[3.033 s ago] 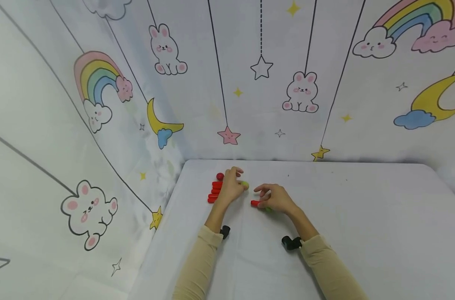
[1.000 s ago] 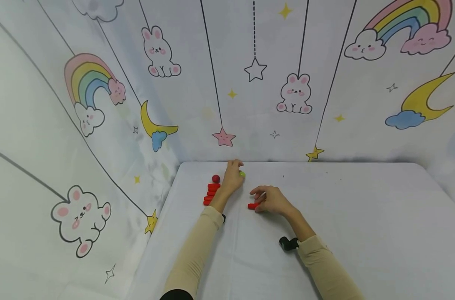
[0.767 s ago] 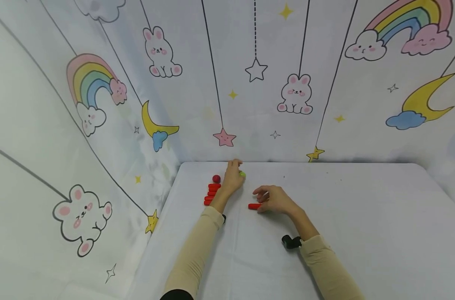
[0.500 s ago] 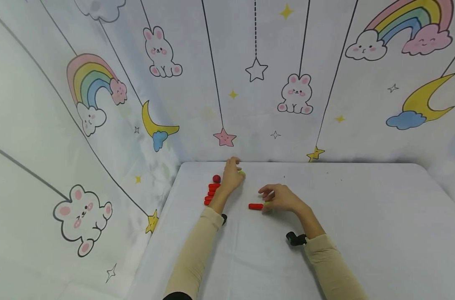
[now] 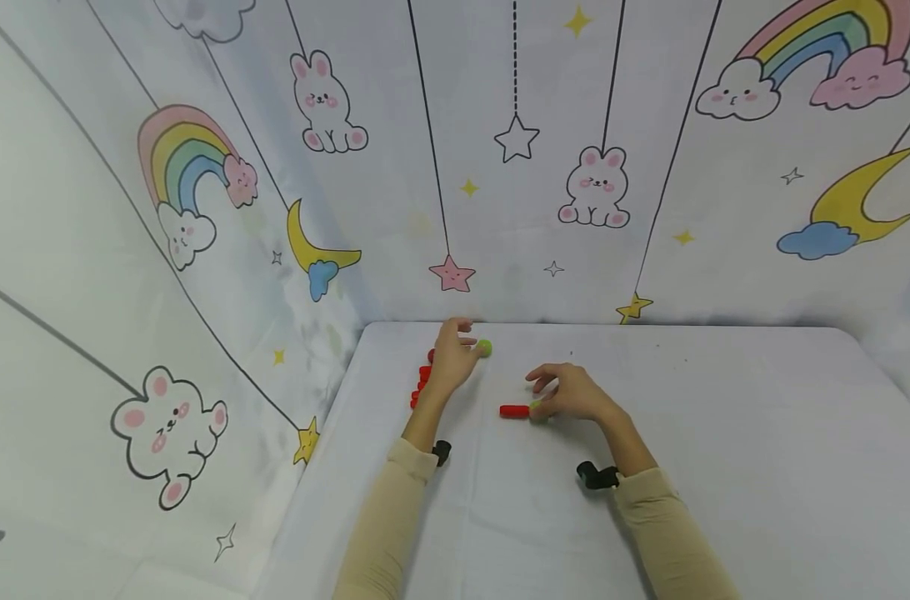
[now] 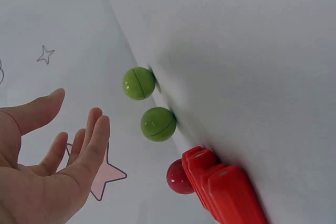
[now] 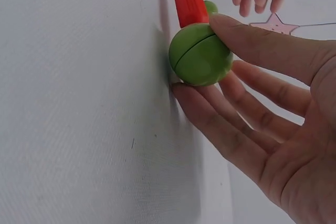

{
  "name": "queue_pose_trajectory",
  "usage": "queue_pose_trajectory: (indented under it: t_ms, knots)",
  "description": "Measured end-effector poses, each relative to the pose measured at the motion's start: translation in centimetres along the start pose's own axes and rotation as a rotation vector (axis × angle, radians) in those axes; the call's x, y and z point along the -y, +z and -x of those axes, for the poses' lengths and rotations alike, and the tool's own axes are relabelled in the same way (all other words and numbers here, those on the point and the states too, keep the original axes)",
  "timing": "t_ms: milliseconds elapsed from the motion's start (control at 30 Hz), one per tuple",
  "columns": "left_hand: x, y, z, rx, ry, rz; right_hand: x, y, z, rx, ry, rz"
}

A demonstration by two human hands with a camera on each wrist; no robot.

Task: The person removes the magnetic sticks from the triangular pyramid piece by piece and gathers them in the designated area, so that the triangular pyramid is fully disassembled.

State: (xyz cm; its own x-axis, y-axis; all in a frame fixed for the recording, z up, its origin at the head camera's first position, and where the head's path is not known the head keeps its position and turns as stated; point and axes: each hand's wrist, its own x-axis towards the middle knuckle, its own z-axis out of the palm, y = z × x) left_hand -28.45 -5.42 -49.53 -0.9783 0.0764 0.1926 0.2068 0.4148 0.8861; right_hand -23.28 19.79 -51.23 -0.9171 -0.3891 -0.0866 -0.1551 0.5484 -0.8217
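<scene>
My left hand [image 5: 452, 360] hovers at the far left of the table, fingers spread and nothing gripped. Beside its thumb rests a green ball [image 5: 485, 348]. The left wrist view shows two green balls, one nearer [image 6: 158, 124] and one farther [image 6: 139, 83], in line with a red ball [image 6: 179, 177]. My right hand [image 5: 573, 392] pinches another green ball [image 7: 200, 54] between thumb and finger, low over the table; a thin seam runs round it. The end of a red stick [image 5: 513, 411] lies against or very near this ball; whether they are joined I cannot tell.
Several red sticks [image 6: 231, 192] lie side by side at the left, partly hidden by my left hand in the head view. A white cloth covers the table [image 5: 695, 450]. Behind it hangs a printed backdrop [image 5: 530, 217] with rabbits and stars.
My left hand has drawn off leftward from the green ball, which stays at the back. My right hand has shifted slightly right, so more of the red stick shows than a second ago.
</scene>
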Motion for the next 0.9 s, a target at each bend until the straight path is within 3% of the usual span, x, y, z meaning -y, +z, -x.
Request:
queue_pose_trajectory:
  t_ms: [267,500,733,900]
  knots:
    - [0.1,-1.2,3.1,0.058,-0.057,0.097,-0.3,0.1,-0.2,-0.009,0.026,-0.051]
    - [0.6,-1.6,4.9,0.246,-0.103,0.09,-0.6,0.3,-0.4,-0.003,0.09,-0.13]
    - [0.9,-1.5,5.6,0.442,-0.161,0.178,-0.7,0.7,-0.6,0.007,0.065,-0.141]
    - [1.1,-1.0,5.7,0.477,-0.174,0.191,-0.5,0.9,-0.6,0.017,0.06,-0.147]
